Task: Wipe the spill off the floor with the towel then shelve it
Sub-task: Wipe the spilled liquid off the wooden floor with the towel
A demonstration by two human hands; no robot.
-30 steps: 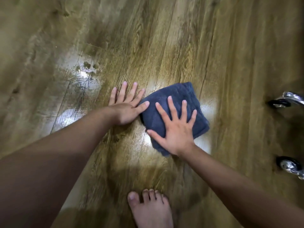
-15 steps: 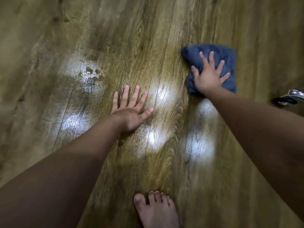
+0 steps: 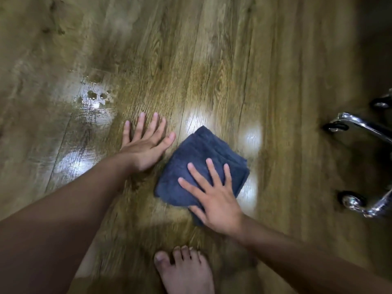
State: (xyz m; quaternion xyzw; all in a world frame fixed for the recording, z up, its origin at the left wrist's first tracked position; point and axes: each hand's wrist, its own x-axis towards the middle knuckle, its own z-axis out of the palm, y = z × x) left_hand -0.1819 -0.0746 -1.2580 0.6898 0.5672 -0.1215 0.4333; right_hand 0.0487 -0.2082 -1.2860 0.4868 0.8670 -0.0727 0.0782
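A folded dark blue towel [image 3: 197, 158] lies flat on the wooden floor [image 3: 222, 60]. My right hand [image 3: 214, 194] presses down on its near right part with fingers spread. My left hand [image 3: 144, 145] rests flat on the bare floor just left of the towel, fingers apart, holding nothing. A wet patch with droplets, the spill [image 3: 95, 100], glistens to the far left of my left hand. Wet streaks run down from it toward my left forearm.
A chrome chair base with black casters [image 3: 356, 128] stands at the right edge. A bare foot [image 3: 186, 272] is planted at the bottom centre. Bright light reflections show on the floor around the towel.
My right hand has pulled the towel back from the far right toward me, beside my left hand. My left hand has stayed planted on the floor.
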